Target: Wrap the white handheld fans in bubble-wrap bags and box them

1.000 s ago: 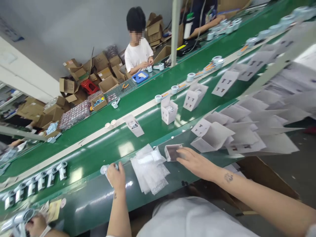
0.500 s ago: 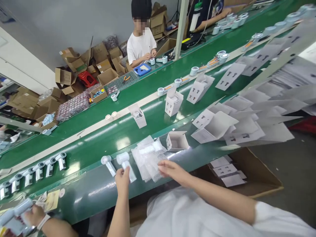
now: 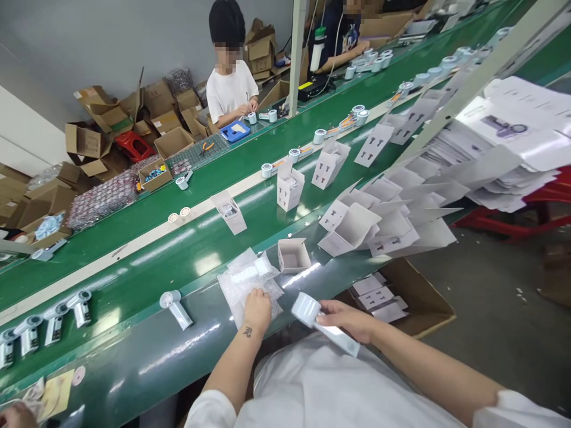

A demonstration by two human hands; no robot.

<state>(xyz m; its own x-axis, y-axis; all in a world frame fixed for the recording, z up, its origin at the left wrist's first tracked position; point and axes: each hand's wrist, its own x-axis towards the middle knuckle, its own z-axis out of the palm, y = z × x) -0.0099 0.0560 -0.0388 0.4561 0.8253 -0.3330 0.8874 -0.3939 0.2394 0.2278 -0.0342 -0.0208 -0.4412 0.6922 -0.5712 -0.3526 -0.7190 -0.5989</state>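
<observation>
Left hand (image 3: 259,310) at translucent bags (image 3: 231,292) beside an open white box (image 3: 293,260), right hand (image 3: 348,320) around a pale-blue handheld device (image 3: 307,310).

Up at the back, a plain, smooth grey wall (image 3: 147,30) spans the view, giving way on the far left to a flat white wall panel (image 3: 20,128). Brown cardboard boxes (image 3: 157,100) crowd along its foot, flaps gaping, a red plastic stool (image 3: 134,145) wedged among them! Through the middle sweeps a long, glossy green conveyor (image 3: 147,252), slanting from lower left to upper right, a narrow cream-white strip (image 3: 89,271) along it, bright patches of light (image 3: 207,263) shining off its surface. There's a pale upright metal post (image 3: 295,59) beyond it, and grey floor (image 3: 495,297) at right.
</observation>
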